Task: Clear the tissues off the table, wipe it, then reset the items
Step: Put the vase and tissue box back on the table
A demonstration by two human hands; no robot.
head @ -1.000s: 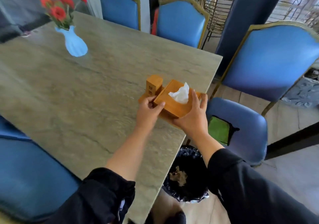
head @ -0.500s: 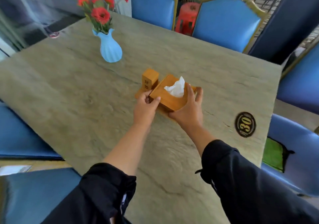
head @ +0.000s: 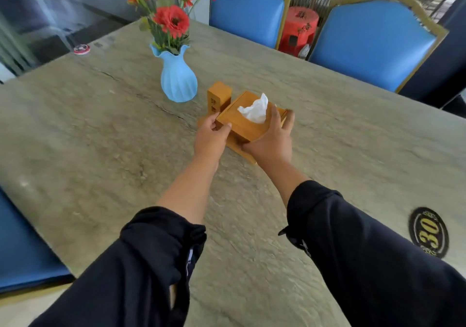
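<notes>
A wooden tissue box with a white tissue sticking out of its top sits on a wooden base, beside a small upright wooden block. My left hand grips the box's near left corner. My right hand wraps around its right side. The set rests on the stone table, just right of a light blue vase holding red flowers.
A round black "30" badge marks the table's near right edge. A small round red item lies at the far left edge. Blue chairs stand along the far side, with a red stool behind them and a blue seat at left.
Both hands have carried the tissue box set from the table's right edge toward the middle, so it now sits close to the blue vase. The grip on it is unchanged.
</notes>
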